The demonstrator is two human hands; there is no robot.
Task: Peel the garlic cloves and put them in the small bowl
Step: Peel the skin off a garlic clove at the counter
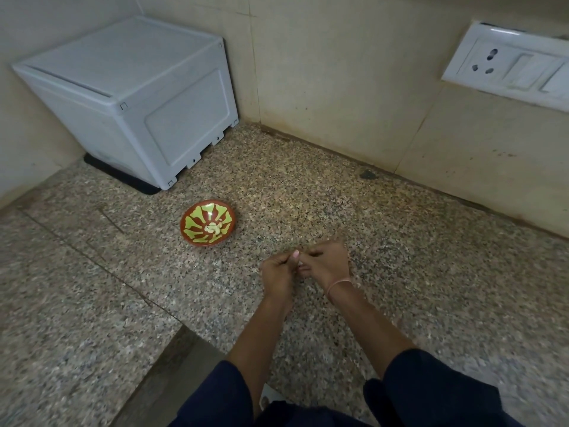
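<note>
Glossy glazed bowl, speckled stone counter

Small red-brown bowl, yellow-green petal pattern, upright on my counter, holding a few pale peeled cloves at its centre. One more pale clove is pinched between my fingers, nearby.

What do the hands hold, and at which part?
A pale garlic clove, pinched between the left hand and the right hand; the exact part is too small to tell.

A speckled granite counter meets beige tiled walls, a white box in the corner, a socket plate at right.
</note>
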